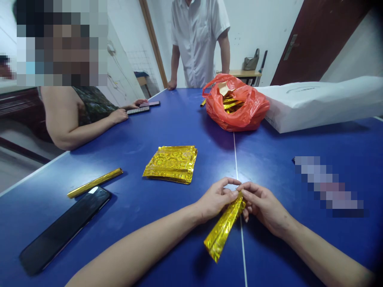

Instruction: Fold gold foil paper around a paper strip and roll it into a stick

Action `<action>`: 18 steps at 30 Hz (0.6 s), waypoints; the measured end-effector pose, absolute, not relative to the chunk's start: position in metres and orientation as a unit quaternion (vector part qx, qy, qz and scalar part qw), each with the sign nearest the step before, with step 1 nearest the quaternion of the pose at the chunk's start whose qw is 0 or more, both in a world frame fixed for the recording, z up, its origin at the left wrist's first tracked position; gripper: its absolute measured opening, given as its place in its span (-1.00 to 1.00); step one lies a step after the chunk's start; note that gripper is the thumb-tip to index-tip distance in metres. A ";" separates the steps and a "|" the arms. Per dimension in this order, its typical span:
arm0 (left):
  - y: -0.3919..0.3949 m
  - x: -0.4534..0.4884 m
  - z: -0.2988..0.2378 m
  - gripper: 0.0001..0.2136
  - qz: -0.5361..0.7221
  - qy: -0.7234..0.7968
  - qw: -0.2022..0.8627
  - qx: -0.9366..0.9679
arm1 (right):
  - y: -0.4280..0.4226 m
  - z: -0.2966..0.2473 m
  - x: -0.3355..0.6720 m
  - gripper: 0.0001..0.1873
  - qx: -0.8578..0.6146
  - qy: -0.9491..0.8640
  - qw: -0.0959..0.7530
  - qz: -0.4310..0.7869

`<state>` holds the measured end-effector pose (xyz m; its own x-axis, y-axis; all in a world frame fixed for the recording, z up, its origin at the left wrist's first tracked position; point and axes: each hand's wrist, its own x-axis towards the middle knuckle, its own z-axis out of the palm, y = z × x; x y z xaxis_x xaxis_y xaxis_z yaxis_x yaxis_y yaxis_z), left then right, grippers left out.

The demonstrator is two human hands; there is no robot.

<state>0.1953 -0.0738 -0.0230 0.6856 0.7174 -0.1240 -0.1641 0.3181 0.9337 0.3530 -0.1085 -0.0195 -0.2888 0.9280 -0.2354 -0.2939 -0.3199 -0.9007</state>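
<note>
A folded strip of shiny gold foil paper (225, 230) is held over the blue table (167, 215), its wider end slanting down toward me. My left hand (216, 199) pinches its upper end between thumb and fingers. At the same end, my right hand (263, 202) grips the foil paper from the other side, fingertips close to those of the left. Beyond my left hand lies a flat stack of gold foil sheets (171, 164). Farther left, a rolled gold foil tube (95, 183) rests beside a black phone (66, 229).
A red plastic bag (248, 115) with gold foil pieces stands near the far edge, next to a large white package (317, 105). A blurred-out item (329, 185) lies at right. One person (196, 44) stands opposite; another (64, 115) sits at left by two phones.
</note>
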 end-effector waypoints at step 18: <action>-0.066 0.179 0.008 -0.58 0.469 0.221 0.685 0.511 | -0.093 -0.013 0.369 -0.78 -0.444 -0.257 0.635 0.577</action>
<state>0.1787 -0.0658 0.0082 0.4625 0.8690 0.1760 -0.4165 0.0377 0.9084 0.3689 -0.0927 -0.0132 0.2009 0.9617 -0.1867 -0.5049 -0.0617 -0.8610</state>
